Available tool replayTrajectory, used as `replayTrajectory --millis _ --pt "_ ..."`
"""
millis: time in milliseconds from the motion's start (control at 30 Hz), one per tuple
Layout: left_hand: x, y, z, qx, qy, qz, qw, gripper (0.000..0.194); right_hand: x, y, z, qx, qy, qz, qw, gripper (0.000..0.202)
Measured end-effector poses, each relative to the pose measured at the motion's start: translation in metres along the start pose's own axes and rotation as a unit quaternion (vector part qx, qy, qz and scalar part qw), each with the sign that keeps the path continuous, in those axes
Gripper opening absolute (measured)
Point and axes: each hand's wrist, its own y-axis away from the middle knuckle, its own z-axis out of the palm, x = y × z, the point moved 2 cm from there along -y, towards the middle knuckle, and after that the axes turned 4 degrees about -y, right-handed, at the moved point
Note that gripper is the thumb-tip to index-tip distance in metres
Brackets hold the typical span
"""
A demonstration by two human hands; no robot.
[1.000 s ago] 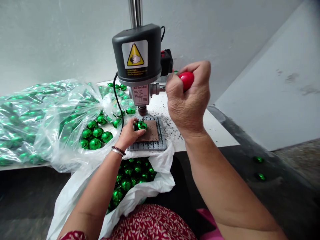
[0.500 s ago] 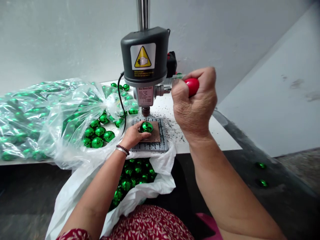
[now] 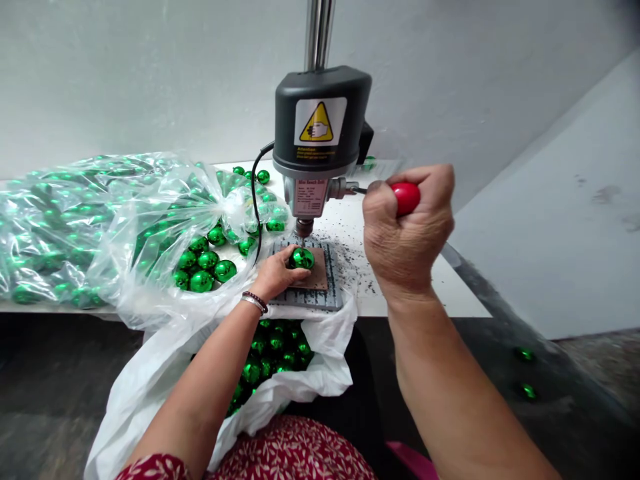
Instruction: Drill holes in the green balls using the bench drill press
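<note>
Gap R of base plate (image 3: 334, 298); drill head (image 3: 320, 123) blks above, bag (image 3: 90, 230) blks L.

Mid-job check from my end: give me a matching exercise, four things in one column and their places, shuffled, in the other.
Things
1. Red knob
2. Bracelets
3. Held green ball
4. Warning label

Places
A. Beneath the drill chuck, in the left hand
B. On the drill's dark housing
C. In the grip of the right hand
D. Around the left wrist

Right pairs: 1-C, 2-D, 3-A, 4-B
</note>
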Motion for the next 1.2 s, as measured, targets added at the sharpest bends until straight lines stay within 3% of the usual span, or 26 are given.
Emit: replayTrajectory --millis 300,767,1033,1200 --pt "-0.001 0.001 0.0 -0.002 0.008 0.012 1.0 0.063 0.003 0.017 0.0 0.031 0.007 0.015 0.999 0.017" --pt "0.003 0.004 -0.002 -0.003 0.013 0.005 1.0 0.06 0.019 0.053 -0.001 0.045 -0.048 -0.024 0.998 0.018" --pt "0.004 0.005 -0.003 0.007 0.026 0.014 1.0 0.055 -0.002 -0.017 0.01 0.019 -0.051 0.004 0.998 0.017" --pt "-0.003 0.025 -0.017 -0.013 0.067 0.051 0.996 0.05 -0.004 -0.029 0.013 0.01 -0.016 0.034 0.999 0.012"
